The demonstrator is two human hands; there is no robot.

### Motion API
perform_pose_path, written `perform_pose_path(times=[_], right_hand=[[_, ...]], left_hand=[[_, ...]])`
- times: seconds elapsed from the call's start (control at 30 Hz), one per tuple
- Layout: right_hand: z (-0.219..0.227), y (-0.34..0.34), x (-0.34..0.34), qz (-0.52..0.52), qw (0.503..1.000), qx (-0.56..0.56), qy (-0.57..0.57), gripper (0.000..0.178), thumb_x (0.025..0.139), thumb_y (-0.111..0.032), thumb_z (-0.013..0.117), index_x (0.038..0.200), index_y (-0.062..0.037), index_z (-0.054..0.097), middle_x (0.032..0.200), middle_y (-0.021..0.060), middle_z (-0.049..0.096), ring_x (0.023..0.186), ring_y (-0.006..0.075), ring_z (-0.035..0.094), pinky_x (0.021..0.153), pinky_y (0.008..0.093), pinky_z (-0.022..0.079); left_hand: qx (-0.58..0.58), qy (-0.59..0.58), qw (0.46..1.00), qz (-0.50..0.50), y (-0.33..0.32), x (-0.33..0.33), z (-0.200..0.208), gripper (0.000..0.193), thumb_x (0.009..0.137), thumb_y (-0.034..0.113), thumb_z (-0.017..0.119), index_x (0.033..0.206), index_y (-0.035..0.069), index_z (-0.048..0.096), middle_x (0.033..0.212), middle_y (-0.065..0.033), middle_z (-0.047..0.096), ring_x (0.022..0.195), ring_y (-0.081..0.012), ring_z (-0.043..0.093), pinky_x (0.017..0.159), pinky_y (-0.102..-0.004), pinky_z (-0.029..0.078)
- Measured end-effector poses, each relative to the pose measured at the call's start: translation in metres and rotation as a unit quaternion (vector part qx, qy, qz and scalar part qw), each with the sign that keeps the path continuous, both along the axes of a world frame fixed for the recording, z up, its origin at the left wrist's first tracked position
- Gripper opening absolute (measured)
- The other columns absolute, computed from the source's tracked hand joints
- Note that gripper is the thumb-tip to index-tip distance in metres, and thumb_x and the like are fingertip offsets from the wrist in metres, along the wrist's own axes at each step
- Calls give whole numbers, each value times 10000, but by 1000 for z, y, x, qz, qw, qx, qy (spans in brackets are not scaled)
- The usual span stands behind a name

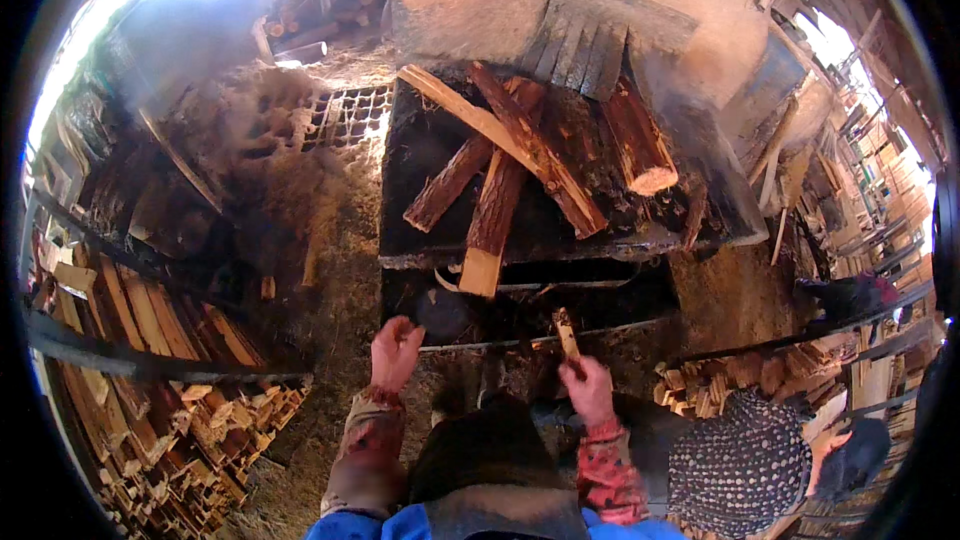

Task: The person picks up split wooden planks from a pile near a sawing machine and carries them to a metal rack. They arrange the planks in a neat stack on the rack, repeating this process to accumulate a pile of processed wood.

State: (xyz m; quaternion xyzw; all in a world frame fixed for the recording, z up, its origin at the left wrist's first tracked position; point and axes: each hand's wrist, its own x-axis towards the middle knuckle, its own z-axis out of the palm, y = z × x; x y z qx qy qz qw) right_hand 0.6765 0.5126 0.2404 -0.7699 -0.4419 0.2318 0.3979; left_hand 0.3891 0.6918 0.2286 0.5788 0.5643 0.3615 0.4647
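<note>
My right hand (pixel 588 392) is closed round the lower end of a short, narrow piece of split wood (pixel 566 332), which points up and away from me. My left hand (pixel 396 354) hovers near the left front edge of the dark metal machine bed (pixel 430 256). Its fingers are loosely bent and apart, with nothing seen in them. On the bed lie several barked logs and split pieces. One split log (pixel 484 274) sticks out over the front edge, between my hands. A long pale slab (pixel 450 105) crosses a bark-covered piece (pixel 545 155), and a thick log (pixel 640 145) rests at the right.
Dark overlapping flaps (pixel 575 45) hang from the machine's housing behind the logs. Split wood is stacked at the left (pixel 190 430) behind metal rails. A person in a dotted top (pixel 740 460) bends close by at my right. Sawdust covers the floor (pixel 340 205).
</note>
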Motion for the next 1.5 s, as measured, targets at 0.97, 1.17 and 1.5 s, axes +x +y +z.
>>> perform_pose_path(times=[0.97, 1.17, 1.5], right_hand=[[46, 355, 134, 151, 942, -220, -203, 852, 803, -282, 653, 1478, -29, 197, 1336, 350, 396, 1187, 482, 465, 975, 494, 434], [57, 329, 138, 129, 983, -86, -101, 511, 727, -152, 590, 1206, 19, 538, 941, 244, 656, 932, 394, 630, 838, 407, 494], [54, 245, 63, 44, 994, -60, 79, 366, 795, -188, 594, 1036, 85, 563, 882, 273, 629, 808, 398, 624, 719, 457, 493]], left_hand=[[155, 358, 902, -186, 214, 103, 56, 794, 631, 244, 805, 1297, 27, 430, 1103, -184, 508, 1067, -391, 464, 863, -492, 447], [59, 262, 949, -166, 180, 131, 92, 790, 640, 244, 810, 1280, 15, 408, 1082, -224, 499, 970, -440, 544, 794, -485, 490], [118, 171, 960, -185, 80, 139, 63, 552, 757, 217, 753, 1191, 0, 490, 1110, -218, 526, 980, -412, 552, 789, -440, 495]])
